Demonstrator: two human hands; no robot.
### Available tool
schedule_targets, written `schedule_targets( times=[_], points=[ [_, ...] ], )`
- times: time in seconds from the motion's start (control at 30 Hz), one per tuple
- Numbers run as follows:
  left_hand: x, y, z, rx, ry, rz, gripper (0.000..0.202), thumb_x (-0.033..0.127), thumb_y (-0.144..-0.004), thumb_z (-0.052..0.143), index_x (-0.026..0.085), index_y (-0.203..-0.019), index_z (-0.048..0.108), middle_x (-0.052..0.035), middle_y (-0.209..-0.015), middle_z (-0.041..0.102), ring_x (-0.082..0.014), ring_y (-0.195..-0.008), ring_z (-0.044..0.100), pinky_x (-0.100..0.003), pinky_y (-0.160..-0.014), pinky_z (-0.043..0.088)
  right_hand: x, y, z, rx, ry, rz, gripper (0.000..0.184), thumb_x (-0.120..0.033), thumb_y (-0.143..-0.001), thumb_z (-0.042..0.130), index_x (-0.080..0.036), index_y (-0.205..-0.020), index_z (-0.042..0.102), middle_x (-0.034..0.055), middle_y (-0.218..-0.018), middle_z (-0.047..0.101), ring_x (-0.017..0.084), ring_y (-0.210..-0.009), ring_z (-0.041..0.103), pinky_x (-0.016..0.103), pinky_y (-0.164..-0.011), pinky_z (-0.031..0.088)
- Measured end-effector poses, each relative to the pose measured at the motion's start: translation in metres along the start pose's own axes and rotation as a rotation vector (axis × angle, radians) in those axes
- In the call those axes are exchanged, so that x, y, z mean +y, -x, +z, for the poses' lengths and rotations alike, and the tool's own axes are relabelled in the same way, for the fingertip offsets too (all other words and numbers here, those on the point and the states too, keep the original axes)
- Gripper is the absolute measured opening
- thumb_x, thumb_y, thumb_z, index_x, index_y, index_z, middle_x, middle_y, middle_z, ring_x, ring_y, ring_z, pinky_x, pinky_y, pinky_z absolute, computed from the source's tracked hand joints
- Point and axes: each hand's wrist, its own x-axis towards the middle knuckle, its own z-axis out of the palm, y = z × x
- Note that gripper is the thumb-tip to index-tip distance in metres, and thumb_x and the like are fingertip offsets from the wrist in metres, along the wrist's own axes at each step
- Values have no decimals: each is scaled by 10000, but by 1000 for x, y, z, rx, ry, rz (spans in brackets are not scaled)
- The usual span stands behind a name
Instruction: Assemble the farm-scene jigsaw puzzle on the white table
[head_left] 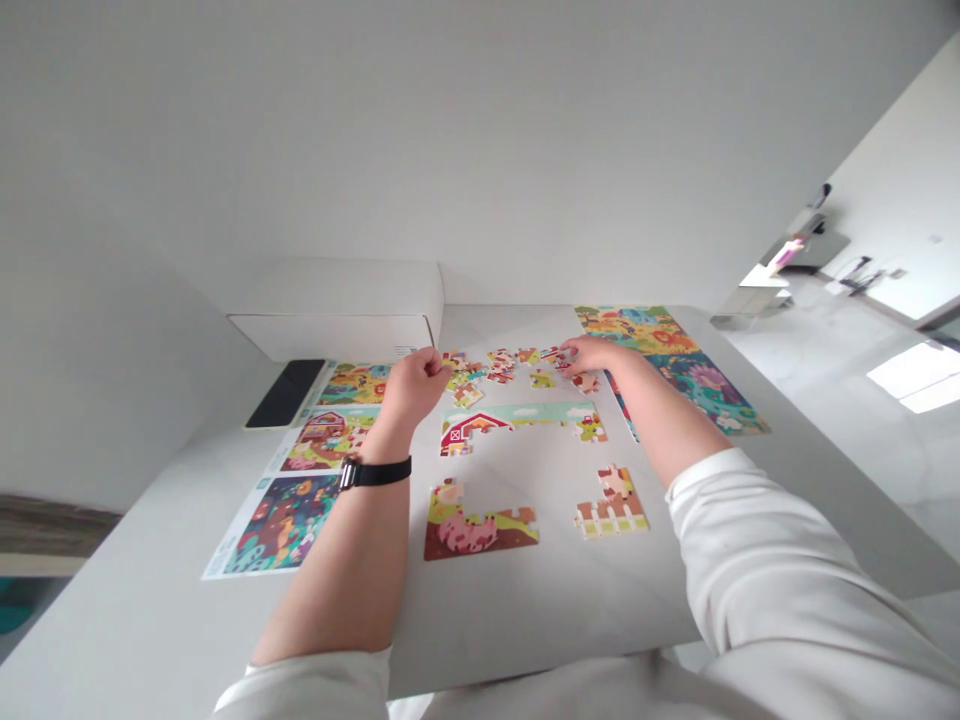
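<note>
Here, the left hand (412,385) is seen curled into a loose fist just beside the loose puzzle pieces (491,368); whether a piece is enclosed in it cannot be told. The right hand (592,355) is laid, fingers down, on the right end of the same scatter, and whether a piece is pinched or merely touched cannot be made out. The hands are held apart, with the scatter between them, on the far part of the table (525,600).

A risk is judged from the forearms. The barn strip (517,420), the pig section (476,525) and the fence section (611,505) lie unframed beneath them, so their joints could be pulled open by a dragged sleeve (750,530) or wrist. Small pieces could also be swept onto the reference sheet (315,470) and be overlooked against its similar prints.

The pieces are flat card, matte and brightly printed, with knobbed edges. The tabletop is smooth and pale, so little grip is offered to them.
</note>
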Motion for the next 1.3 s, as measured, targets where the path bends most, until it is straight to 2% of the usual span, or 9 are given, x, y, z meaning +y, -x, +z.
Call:
schedule_targets(
  times=[0.2,0.33,0.43,0.5,0.7,0.87,1.0,1.13,1.3],
  points=[
    [5,1,-5,9,106,7,352,291,-794,649,226,-626,347,50,-555,348,-125,-584,339,-282,-581,259,2,-12,-5,1,73,21,686,-346,-759,923,-243,-1402,708,139,-1330,741,303,-1154,720,336,-974,541],
    [1,0,-1,-19,416,-41,372,319,-768,692,231,-637,355,65,-537,341,-110,-532,311,-263,-538,226,7,-18,-5,0,67,28,638,-306,-762,909,-246,-1370,727,123,-1335,746,297,-1166,719,336,-992,535],
    [-1,-2,4,-46,691,-113,359,324,-759,707,239,-658,373,66,-513,398,-111,-502,367,-246,-518,255,9,-18,-5,-12,76,24,608,-286,-784,884,-240,-1370,727,125,-1367,732,295,-1191,710,337,-1003,528],
    [-1,-2,6,-18,748,-139,356,313,-750,722,238,-659,386,65,-508,420,-107,-491,385,-236,-509,264,8,-16,-6,-10,85,32,596,-281,-790,877,-242,-1366,729,125,-1377,727,301,-1206,702,344,-1006,528],
    [7,-6,13,4,658,-105,286,282,-720,761,230,-719,480,81,-537,438,-93,-470,379,-228,-479,236,-13,-14,-5,42,86,73,580,-325,-880,806,-207,-1434,683,177,-1426,683,329,-1249,680,377,-1017,528],
    [14,-24,27,-28,504,-45,142,298,-809,705,225,-891,615,34,-614,617,-146,-553,566,-247,-537,358,-43,-21,15,161,-55,-194,373,-221,-993,644,-232,-1352,744,123,-1406,709,269,-1288,663,354,-1098,489],
    [16,-46,45,-150,117,28,154,253,-867,677,233,-1017,703,-34,-802,773,-219,-765,713,-294,-668,457,-56,-22,34,127,-149,-359,462,-63,-971,558,-308,-1288,786,24,-1441,707,220,-1330,649,321,-1121,482],
    [9,-71,70,-214,-133,147,293,204,-881,678,223,-1171,719,-85,-1042,810,-264,-976,741,-335,-832,514,-54,-19,38,100,-66,-318,544,-51,-908,604,-352,-1330,770,0,-1497,666,274,-1360,634,377,-1114,503],
    [0,-92,99,-341,-316,180,500,319,-864,774,201,-1338,666,-139,-1238,778,-315,-1146,715,-379,-935,525,-49,-17,34,134,4,-211,468,-125,-957,541,-306,-1314,782,54,-1409,727,295,-1270,683,398,-1048,535]
  ],
)
